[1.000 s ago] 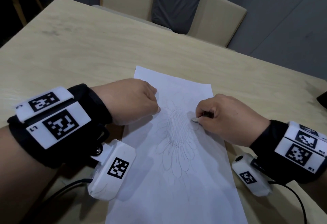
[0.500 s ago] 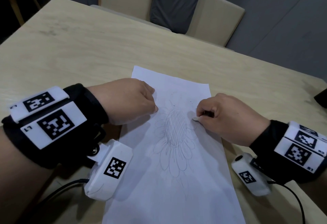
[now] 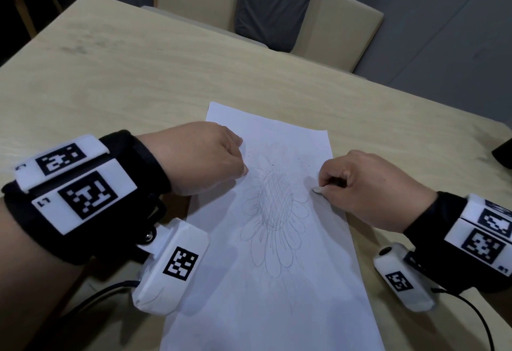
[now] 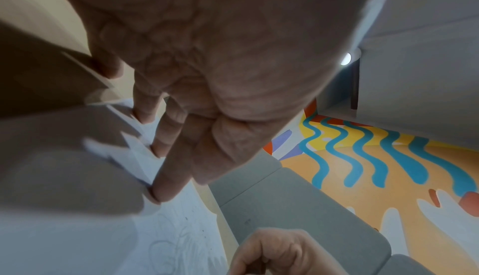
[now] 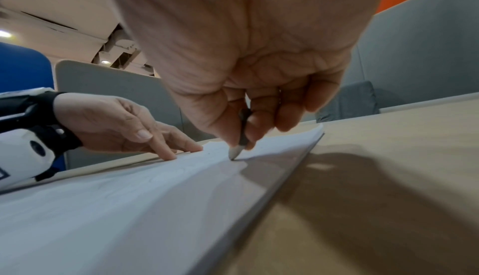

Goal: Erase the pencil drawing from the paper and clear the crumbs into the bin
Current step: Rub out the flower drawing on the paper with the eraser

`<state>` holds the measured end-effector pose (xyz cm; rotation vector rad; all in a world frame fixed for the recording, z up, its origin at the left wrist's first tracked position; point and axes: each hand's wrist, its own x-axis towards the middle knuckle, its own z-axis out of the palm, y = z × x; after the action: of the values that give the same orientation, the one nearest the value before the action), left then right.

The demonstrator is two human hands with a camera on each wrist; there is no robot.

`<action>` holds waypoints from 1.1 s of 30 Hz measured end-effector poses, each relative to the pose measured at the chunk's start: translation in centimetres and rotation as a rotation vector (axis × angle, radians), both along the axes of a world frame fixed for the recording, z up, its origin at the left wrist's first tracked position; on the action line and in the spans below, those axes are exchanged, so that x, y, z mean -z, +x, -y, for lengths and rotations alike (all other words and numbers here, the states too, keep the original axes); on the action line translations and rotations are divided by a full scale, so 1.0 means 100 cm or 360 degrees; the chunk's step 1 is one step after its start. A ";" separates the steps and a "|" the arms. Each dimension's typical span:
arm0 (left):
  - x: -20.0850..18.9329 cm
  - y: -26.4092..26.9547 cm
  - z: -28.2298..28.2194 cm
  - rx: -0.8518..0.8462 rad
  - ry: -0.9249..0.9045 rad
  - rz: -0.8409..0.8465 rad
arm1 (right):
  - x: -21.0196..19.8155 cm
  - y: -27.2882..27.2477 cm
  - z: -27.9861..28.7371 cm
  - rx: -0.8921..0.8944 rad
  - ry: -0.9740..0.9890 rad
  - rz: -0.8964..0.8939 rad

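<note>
Sunflower drawing [image 3: 274,206] largely intact on the paper [image 3: 277,281], tabletop centre. Right hand [image 3: 365,184] pinches the eraser [image 5: 237,148]; left hand [image 3: 199,159] presses flat-fingered. Few crumbs [image 3: 299,160]; bin unseen.

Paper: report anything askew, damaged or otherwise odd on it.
The paper lies slightly askew on the table, uncreased. Dark crumbs speckle it above the flower drawing. Nothing else stands out.

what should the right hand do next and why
Probably slide the eraser left onto the hatched centre of the drawing and rub. The right hand pinches it with its tip on the paper at the flower's edge; the left hand presses the sheet flat, and the lines remain.
</note>
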<state>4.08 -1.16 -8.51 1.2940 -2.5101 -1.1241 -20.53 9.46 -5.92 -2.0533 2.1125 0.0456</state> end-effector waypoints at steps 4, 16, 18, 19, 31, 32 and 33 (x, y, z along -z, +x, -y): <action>-0.002 0.001 -0.001 -0.0003 0.0001 -0.0013 | 0.003 0.003 0.003 -0.0001 -0.0075 0.0009; -0.005 0.001 -0.003 0.0019 -0.0015 0.0034 | 0.001 0.002 -0.002 0.0032 -0.0018 -0.0005; -0.005 0.000 -0.002 0.0044 -0.0027 0.0062 | 0.000 0.004 -0.007 0.0034 0.0005 0.0004; -0.005 0.000 -0.002 0.0044 -0.0023 0.0064 | 0.000 0.006 -0.008 0.0029 0.0007 0.0018; -0.007 0.000 -0.003 0.0032 -0.0035 0.0075 | -0.001 0.009 -0.009 0.0048 -0.0031 0.0060; -0.007 0.000 -0.003 0.0031 -0.0042 0.0072 | -0.001 0.009 -0.008 0.0052 -0.0035 0.0052; -0.006 0.000 -0.003 0.0023 -0.0049 0.0056 | -0.001 0.011 -0.008 0.0039 -0.0037 0.0057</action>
<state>4.04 -0.82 -7.88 1.3014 -2.5555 -1.0707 -19.47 10.24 -5.82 -2.0250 2.1267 -0.0195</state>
